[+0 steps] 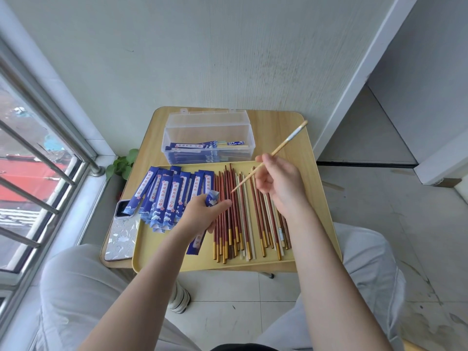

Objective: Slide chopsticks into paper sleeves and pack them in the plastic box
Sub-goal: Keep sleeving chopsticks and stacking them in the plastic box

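Holding a blue paper sleeve [212,198] in your left hand [202,214], you pinch a pale chopstick [278,148] in your right hand [276,181] above the tray [162,252].

A small wooden table [278,122] stands against a pale wall [202,51]. A barred window [38,153] on the left lets in daylight. Grey tiled floor [379,211] spreads right.

Over the tray [162,259], the left hand [200,214] grips a sleeve [211,198] while the right hand [278,183] pinches a chopstick [283,145] tilted toward it.
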The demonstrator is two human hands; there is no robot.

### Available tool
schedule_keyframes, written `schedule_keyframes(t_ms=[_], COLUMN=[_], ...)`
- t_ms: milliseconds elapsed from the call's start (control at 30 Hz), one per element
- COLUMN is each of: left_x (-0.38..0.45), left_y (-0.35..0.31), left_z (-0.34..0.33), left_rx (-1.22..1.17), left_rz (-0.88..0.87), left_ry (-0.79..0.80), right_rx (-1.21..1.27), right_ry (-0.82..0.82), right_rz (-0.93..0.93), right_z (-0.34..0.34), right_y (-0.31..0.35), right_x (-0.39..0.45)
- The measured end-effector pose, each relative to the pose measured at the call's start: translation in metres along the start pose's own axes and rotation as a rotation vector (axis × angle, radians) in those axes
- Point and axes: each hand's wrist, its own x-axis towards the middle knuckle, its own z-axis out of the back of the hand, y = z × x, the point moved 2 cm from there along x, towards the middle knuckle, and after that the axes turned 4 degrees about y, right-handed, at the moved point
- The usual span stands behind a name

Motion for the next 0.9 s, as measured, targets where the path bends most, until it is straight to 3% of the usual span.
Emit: schedule_keyframes(t_ms=[200,533,633,767,900], left_x=[-0.003,0.001,-0.001,0.001,0.003], left_y=[-0.010,-0.015,-0.020,-0.027,-0.032], left_z=[-0.009,-0.015,-0.020,-0.024,-0.032], left_rx=[0.281,0.322,0.241,0.229,0.198], left_rz=[0.108,0.064,-0.003,-0.249,-0.300], left_ry=[0.071,0.125,0.081,-0.089,-0.048], right_rx=[-0.158,-0.455,-0.547,-0.746,-0.774], right_ry=[-0.069,-0.080,-0.021,0.002,0.093], right_rz=[0.082,0.097,0.055,0.013,-0.041], right_z=[-0.003,-0.010,-0.016,-0.014,-0.006], right_y=[0.000,-0.004,-0.006,-0.014,-0.014], right_x=[0.006,0.003,0.004,0.004,0.003])
